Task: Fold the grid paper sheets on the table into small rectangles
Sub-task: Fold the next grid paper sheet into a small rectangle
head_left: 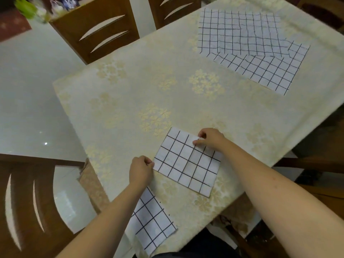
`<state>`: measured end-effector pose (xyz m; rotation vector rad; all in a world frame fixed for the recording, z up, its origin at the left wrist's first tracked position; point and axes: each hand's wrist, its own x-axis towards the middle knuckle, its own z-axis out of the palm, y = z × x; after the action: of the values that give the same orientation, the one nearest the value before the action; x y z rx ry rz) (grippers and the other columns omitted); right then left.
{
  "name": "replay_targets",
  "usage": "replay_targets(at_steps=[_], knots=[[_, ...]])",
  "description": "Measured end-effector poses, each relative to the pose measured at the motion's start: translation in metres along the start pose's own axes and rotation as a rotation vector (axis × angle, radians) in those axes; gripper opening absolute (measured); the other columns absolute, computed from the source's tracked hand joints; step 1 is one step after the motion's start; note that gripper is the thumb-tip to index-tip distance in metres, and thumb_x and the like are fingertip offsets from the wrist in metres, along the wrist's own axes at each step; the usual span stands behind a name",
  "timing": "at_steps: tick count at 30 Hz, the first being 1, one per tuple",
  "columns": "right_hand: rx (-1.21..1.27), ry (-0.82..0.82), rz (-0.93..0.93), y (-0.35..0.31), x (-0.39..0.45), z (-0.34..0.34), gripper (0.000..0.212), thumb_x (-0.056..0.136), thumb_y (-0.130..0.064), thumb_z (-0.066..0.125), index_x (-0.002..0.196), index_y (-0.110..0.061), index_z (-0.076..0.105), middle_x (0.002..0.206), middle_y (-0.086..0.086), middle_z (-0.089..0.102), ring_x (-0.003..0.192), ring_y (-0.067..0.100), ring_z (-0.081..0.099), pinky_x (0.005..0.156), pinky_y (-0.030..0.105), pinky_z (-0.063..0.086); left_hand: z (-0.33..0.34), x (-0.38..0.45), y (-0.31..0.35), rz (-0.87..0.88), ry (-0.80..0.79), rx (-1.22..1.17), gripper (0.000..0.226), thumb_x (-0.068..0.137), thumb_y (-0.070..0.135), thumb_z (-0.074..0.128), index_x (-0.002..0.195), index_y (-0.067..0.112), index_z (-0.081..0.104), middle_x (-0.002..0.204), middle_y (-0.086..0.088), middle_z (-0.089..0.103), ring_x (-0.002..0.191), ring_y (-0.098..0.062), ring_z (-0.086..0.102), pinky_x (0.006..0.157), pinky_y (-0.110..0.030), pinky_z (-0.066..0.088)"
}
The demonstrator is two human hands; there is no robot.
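A cream worktop with a gold flower-patterned cloth fills the room's middle, dark wooden chairs around it. At its far right corner lies a loose pile of unfolded white grid paper sheets. Near the front edge sits a half-folded white grid sheet, with a smaller folded grid rectangle under the left forearm. The left hand pinches the sheet's left corner; the right hand pinches its far edge. I'd line up the edges squarely, then press the crease flat.
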<state>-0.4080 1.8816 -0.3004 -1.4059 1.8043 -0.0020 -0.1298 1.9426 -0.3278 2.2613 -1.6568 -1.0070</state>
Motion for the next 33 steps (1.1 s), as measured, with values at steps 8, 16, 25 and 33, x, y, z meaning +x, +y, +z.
replay_targets(at_steps=[8, 16, 25, 33], knots=[[0.308, 0.001, 0.000, 0.010, -0.028, 0.002, 0.046, 0.078, -0.036, 0.078, 0.117, -0.019, 0.061, 0.112, 0.003, 0.060, 0.100, 0.018, 0.055, 0.080, 0.029, 0.042, -0.003, -0.001, -0.002, 0.029, -0.009, -0.039, 0.008, 0.087, 0.021, 0.064, 0.088, 0.014, 0.060, 0.093, -0.008, 0.061, 0.071, -0.016, 0.056, 0.058, -0.025, 0.039], [0.626, 0.224, 0.189, 0.042, -0.068, 0.020, 0.058, 0.082, -0.038, 0.074, 0.130, -0.012, 0.055, 0.134, 0.006, 0.054, 0.122, 0.022, 0.052, 0.099, 0.036, 0.044, -0.001, -0.019, 0.010, 0.075, -0.074, -0.040, 0.026, 0.097, 0.034, 0.050, 0.096, 0.012, 0.063, 0.081, -0.002, 0.066, 0.072, -0.016, 0.059, 0.061, -0.028, 0.041], [1.098, 0.138, 0.453, 0.063, -0.118, 0.060, 0.049, 0.081, -0.030, 0.075, 0.118, -0.001, 0.063, 0.101, 0.016, 0.072, 0.093, 0.032, 0.069, 0.089, 0.054, 0.053, 0.021, -0.035, 0.043, 0.046, -0.333, -0.167, 0.025, 0.095, 0.032, 0.055, 0.096, 0.009, 0.063, 0.079, -0.004, 0.065, 0.068, -0.023, 0.062, 0.069, -0.033, 0.050], [1.263, 0.130, 0.482, 0.074, -0.133, 0.077, 0.060, 0.078, -0.032, 0.077, 0.124, 0.002, 0.058, 0.110, 0.019, 0.069, 0.100, 0.032, 0.067, 0.092, 0.052, 0.051, 0.028, -0.036, 0.056, 0.003, -0.303, -0.125, 0.018, 0.091, 0.022, 0.060, 0.079, 0.010, 0.068, 0.073, -0.005, 0.063, 0.065, -0.018, 0.055, 0.067, -0.025, 0.041]])
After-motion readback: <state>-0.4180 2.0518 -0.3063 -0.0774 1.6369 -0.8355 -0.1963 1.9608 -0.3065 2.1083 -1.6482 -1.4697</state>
